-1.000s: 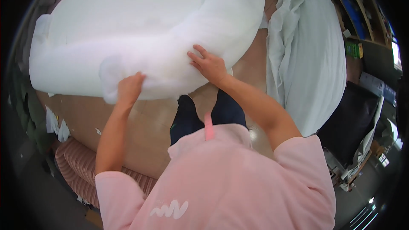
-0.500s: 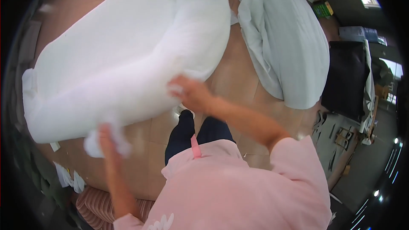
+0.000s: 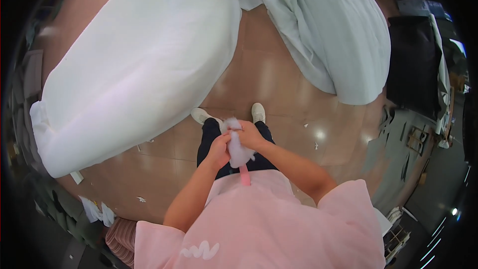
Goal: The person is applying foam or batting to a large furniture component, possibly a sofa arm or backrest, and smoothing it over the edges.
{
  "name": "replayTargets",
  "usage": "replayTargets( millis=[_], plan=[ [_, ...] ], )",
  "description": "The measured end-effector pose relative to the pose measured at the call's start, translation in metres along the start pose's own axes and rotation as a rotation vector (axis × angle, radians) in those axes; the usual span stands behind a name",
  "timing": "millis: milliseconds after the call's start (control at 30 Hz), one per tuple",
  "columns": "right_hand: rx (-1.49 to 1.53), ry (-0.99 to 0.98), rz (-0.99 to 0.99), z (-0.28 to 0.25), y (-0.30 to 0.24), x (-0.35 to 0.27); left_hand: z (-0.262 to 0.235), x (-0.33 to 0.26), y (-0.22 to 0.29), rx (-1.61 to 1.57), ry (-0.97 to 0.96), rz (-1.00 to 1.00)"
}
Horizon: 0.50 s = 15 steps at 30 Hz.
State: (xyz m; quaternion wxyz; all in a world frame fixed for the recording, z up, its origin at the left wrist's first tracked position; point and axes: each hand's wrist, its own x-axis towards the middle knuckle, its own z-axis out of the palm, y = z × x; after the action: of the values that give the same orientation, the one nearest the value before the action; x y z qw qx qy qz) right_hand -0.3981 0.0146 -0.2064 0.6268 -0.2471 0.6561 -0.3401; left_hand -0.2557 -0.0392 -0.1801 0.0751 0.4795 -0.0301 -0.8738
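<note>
In front of my waist, my left hand (image 3: 219,150) and my right hand (image 3: 250,135) meet around a wad of white fluffy batting (image 3: 239,153). Fingers of both hands are closed on it, with tufts showing above and below. A large white padded roll (image 3: 139,65), smooth and bulky, lies on the floor ahead to the left, apart from my hands. Ahead to the right lies a second big bundle in pale, wrinkled white cloth (image 3: 333,35).
Small white scraps (image 3: 142,199) dot the brown tiled floor (image 3: 279,79). At the right stands a black-covered block (image 3: 414,62), near a grey sheet with dark strips (image 3: 393,144). A striped pink-brown cloth (image 3: 121,239) and white bags (image 3: 97,211) lie at the lower left.
My right hand has come away from the padded roll, and my left hand has moved right and inward with the batting. Both hands now hold the wad together.
</note>
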Motion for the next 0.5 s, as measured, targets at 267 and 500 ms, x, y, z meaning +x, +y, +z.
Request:
replayTargets(
  millis=[267,500],
  plan=[
    [0.005,0.211,-0.069,-0.162,0.089,0.077,-0.124,0.128,-0.044,1.152,0.239,0.321],
    [-0.138,0.208,-0.07,-0.195,0.226,0.29,-0.213,0.3,0.006,1.859,0.501,0.442]
  ],
)
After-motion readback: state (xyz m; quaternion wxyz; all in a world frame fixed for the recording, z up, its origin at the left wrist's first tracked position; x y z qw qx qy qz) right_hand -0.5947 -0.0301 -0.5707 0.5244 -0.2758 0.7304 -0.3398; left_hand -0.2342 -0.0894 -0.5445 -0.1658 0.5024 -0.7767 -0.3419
